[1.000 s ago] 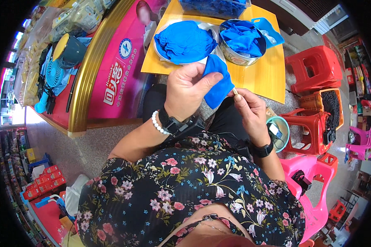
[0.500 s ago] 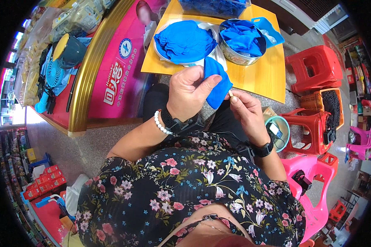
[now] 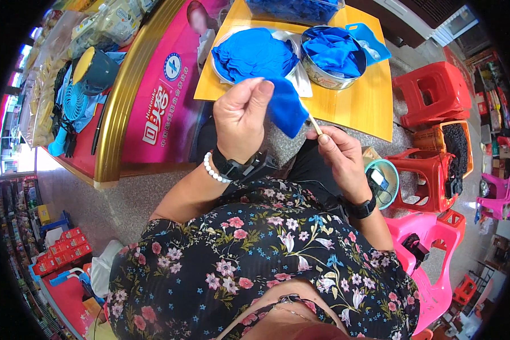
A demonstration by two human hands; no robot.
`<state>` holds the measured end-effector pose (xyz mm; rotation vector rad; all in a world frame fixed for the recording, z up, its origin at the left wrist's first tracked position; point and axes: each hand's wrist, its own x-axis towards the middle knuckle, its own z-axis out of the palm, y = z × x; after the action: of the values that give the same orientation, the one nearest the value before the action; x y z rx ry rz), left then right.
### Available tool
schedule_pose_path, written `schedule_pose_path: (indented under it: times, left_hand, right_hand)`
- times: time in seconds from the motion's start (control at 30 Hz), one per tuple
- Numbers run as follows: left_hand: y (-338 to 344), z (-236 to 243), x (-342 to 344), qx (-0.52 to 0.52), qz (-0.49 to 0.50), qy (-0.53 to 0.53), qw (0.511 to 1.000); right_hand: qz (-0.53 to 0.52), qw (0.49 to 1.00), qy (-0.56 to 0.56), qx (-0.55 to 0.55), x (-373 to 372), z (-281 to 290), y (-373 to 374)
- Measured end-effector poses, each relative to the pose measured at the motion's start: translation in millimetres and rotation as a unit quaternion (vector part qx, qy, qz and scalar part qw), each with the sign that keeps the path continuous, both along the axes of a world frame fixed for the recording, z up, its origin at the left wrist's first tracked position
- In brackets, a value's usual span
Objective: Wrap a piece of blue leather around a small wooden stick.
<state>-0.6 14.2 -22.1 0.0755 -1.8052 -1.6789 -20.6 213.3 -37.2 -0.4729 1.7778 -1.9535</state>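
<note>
The blue cloth [image 3: 288, 110] looked soft and smooth, with a little shine. The thin stick [image 3: 315, 125] looked like plain, dull wood. The yellow table [image 3: 351, 110] was smooth and shiny. The round tin [image 3: 331, 83] looked like metal, and a red stool [image 3: 449, 95] was shiny plastic.

Close head-worn fisheye view, downward

Past the right hand [image 3: 341, 154], the yellow tabletop [image 3: 354, 109] lies open; a teal basket [image 3: 397, 181] crowds its right, a round tub [image 3: 334, 84] stands farther ahead.
</note>
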Motion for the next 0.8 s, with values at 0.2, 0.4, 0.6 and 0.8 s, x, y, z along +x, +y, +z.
schedule_pose_path:
  times: [0.2,0.4,0.6,0.8]
  left_hand:
    - [7.0,2.0,0.0,0.032,-0.077,0.003,0.997]
    - [0.2,1.0,-2.0,0.107,-0.078,-0.006,0.991]
    - [7.7,-5.2,-1.7,0.115,-0.114,-0.012,0.987]
    - [8.7,-4.9,-1.5,0.142,-0.114,0.014,0.983]
  right_hand:
    - [0.01,0.991,-0.123,-0.056,-1.5,6.7,3.1]
    - [-0.003,0.998,0.06,0.036,-7.1,-1.8,6.8]
    - [0.008,1.0,0.015,0.018,-5.5,5.2,4.2]
    - [0.008,0.993,-0.094,-0.066,-0.9,2.7,4.5]
